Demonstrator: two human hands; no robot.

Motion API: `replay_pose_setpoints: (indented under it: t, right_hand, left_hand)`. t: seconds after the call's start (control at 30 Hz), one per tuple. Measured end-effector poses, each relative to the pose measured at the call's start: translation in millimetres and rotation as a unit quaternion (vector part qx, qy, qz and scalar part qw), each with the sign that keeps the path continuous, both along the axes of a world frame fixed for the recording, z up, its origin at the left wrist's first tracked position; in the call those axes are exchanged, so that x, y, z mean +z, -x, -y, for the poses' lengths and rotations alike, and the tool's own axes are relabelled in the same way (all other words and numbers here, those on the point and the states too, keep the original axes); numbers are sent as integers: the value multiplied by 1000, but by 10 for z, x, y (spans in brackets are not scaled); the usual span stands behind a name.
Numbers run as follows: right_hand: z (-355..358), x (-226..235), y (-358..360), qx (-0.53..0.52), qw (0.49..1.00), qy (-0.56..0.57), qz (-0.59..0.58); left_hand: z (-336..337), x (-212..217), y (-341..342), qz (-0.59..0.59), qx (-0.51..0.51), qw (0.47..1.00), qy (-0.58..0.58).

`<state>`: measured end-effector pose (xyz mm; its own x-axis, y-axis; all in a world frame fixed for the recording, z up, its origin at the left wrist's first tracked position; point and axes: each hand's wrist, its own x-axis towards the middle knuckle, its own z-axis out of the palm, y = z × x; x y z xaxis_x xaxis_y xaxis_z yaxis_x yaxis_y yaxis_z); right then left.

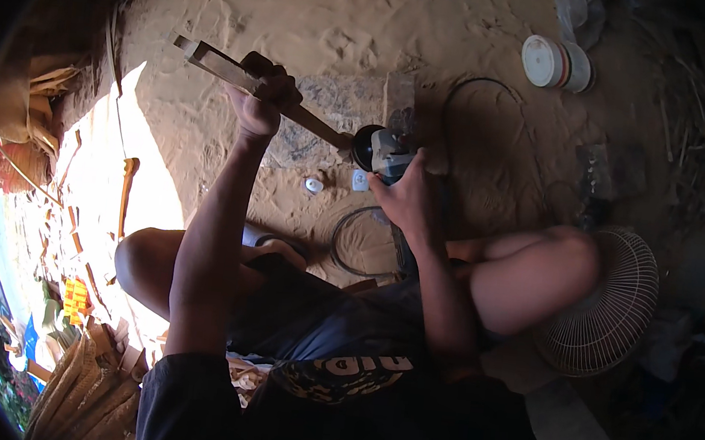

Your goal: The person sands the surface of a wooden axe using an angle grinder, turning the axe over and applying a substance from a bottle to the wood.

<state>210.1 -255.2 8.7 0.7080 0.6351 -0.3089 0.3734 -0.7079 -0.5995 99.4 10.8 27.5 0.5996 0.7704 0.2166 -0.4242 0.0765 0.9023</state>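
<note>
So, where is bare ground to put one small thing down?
The widest bare sand lies between the wooden piece and the white bucket. A smaller patch: inside the curved dark cable, right of the power tool. Crowded: the tool's near side, with small white objects and a cable loop.

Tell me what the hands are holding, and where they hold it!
The left hand grips a wooden piece around its middle. The right hand holds a power tool by its body, behind the round black disc.
</note>
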Motion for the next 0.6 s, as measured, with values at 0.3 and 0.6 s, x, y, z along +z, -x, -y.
replay_pose_setpoints:
  t: [0.3, 0.6]
  right_hand:
    - [60, -345, 0, -69, 993, -91, 19]
    - [33, -244, 47, -44, 996, -67, -31]
  left_hand:
    - [-137, -243, 5, -87, 319, 901, 281]
    - [-395, -745, 638, -116, 539, 741, 383]
